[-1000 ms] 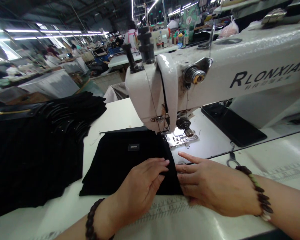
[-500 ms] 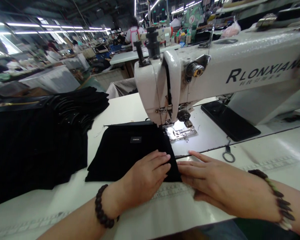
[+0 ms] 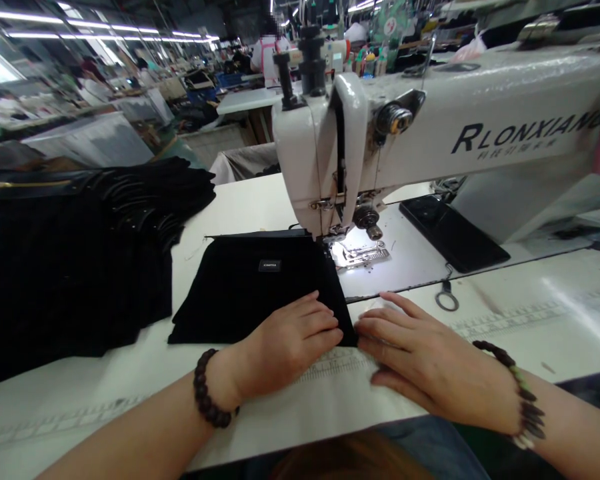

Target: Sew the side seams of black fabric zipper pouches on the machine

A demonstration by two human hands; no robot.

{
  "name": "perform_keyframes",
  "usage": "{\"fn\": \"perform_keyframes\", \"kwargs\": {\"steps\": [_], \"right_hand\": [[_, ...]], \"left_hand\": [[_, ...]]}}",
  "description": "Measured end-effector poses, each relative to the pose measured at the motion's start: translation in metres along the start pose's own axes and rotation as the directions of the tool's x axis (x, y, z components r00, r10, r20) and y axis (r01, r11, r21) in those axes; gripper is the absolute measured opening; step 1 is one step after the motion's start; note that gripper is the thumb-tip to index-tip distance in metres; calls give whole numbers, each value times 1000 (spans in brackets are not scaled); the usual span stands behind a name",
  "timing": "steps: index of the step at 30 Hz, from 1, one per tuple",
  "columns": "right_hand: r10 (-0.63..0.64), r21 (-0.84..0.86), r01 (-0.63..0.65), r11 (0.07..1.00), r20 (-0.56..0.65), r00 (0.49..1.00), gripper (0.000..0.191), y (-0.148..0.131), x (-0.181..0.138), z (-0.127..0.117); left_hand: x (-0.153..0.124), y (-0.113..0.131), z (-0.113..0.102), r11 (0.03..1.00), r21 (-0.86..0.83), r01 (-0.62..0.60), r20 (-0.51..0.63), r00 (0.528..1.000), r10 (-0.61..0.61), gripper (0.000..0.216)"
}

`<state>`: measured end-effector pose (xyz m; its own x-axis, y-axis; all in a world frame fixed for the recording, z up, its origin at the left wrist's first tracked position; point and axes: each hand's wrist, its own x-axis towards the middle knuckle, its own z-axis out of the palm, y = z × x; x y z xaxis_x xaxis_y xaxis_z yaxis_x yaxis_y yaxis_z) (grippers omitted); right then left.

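A black fabric piece with a small label lies flat on the white table, its far right corner under the head of a white sewing machine. My left hand rests on the fabric's near right corner, fingers curled and pressing down on it. My right hand lies flat on the table just right of that corner, fingers stretched out, fingertips touching the fabric's edge. The lit needle plate shows right of the cloth.
A big stack of black garments fills the table's left side. A black phone lies under the machine arm, with small snips nearby. A printed ruler runs along the table's front. People work at far tables.
The view has shifted back and upward, so the fabric and hands sit higher in the picture. Both hands stay at the fabric's near right corner, which has crept slightly toward the machine.
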<state>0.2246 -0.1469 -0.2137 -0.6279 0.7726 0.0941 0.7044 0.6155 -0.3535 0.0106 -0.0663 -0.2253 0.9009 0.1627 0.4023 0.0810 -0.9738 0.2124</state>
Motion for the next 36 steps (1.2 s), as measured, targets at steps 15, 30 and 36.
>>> {"fn": "perform_keyframes", "kwargs": {"steps": [15,30,36], "right_hand": [[-188,-220,135,966,-242,952,25,-2,11,7],[-273,-247,222,943,-198,941,29,0,14,12],[-283,-241,234,942,-193,939,26,0,13,10]], "left_hand": [[-3,-3,5,995,-94,23,-47,998,-28,14],[-2,-1,5,999,-32,-6,-25,1000,5,14],[-5,3,9,1000,11,-29,-16,999,29,15]]}}
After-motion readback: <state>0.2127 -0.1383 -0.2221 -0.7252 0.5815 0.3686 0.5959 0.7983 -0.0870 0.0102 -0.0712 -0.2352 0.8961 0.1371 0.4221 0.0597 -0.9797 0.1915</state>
